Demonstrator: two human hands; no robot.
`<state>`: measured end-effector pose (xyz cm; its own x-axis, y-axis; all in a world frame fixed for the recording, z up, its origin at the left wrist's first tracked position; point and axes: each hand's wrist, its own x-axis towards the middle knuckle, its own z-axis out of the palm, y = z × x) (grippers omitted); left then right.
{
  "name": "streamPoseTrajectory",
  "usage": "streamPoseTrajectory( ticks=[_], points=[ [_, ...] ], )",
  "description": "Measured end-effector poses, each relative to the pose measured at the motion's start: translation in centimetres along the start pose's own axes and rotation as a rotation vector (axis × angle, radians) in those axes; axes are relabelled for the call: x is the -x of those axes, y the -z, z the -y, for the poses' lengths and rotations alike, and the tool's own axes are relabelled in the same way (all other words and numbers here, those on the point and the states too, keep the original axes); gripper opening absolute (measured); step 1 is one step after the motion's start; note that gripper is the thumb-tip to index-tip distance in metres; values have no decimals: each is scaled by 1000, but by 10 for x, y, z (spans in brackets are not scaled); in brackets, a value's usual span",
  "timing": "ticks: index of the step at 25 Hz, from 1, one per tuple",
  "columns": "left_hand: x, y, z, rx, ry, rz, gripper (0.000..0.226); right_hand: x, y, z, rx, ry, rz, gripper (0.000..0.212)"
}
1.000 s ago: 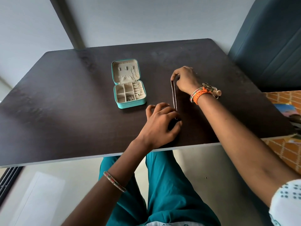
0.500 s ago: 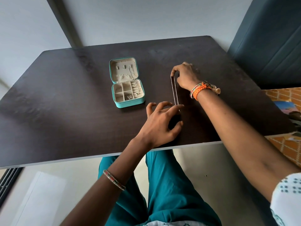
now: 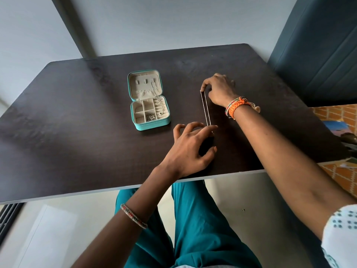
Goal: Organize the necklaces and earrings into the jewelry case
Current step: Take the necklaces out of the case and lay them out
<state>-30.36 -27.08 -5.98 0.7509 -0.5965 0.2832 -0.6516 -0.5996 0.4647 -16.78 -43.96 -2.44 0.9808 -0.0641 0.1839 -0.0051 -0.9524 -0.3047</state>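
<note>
A thin necklace chain (image 3: 205, 108), doubled into 2 strands, lies right of the open teal jewelry case (image 3: 149, 123). The right hand (image 3: 219, 89) pinches its far end; the left hand (image 3: 190, 147), fingers spread, presses its near end. Light, limp, tangle-prone: best held by the ends.

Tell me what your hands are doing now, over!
Right hand pinching necklace far end. Left hand fingertip on near end, chain stretched along table. Jewelry case open, nothing between.
</note>
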Motion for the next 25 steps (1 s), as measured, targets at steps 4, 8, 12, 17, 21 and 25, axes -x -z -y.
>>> streamPoseTrajectory(
  ticks=[4, 8, 12, 17, 21, 25],
  points=[
    [0, 2, -2, 40, -19, -98, 39, 6, 9, 6, -74, -7, -109, 36],
    [0, 21, 4, 137, 3, -303, 31, 13, 32, 25, -199, 43, -194, 42],
    [-6, 61, 41, 227, 131, -630, 22, 22, 45, 60, -356, 152, -208, 43],
    [-4, 79, 109, 249, 531, -691, 39, 32, 25, 113, -307, 205, 38, 28],
    [1, 71, 123, 200, 628, -454, 52, 42, 6, 132, -76, 271, 176, 16],
    [-1, 71, 124, 192, 627, -475, 37, 46, -7, 145, 75, 276, 228, 17]
  ],
)
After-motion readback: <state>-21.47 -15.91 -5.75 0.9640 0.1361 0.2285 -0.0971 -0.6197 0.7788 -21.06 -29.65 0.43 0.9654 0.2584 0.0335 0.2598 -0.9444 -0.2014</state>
